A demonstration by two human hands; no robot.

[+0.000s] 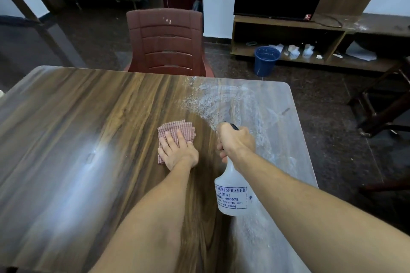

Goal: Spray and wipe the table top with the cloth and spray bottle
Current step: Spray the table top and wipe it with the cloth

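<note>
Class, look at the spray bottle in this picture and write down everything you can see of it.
The spray bottle is translucent white plastic, with a blue-bordered label printed in blue, partly reading "AGRI SPRAYER INDIA". Its rounded body narrows to a neck. The right hand grips the neck and dark spray head, hiding most of the trigger. The bottle is held above the table top, tilted so the nozzle points away from the person towards the wet, white-streaked far right area. Only that hand touches it; the liquid level is not discernible.

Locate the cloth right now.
Head view: the cloth lies flat on the table near its middle, under the left hand, just left of the spray bottle in the right hand.
</note>
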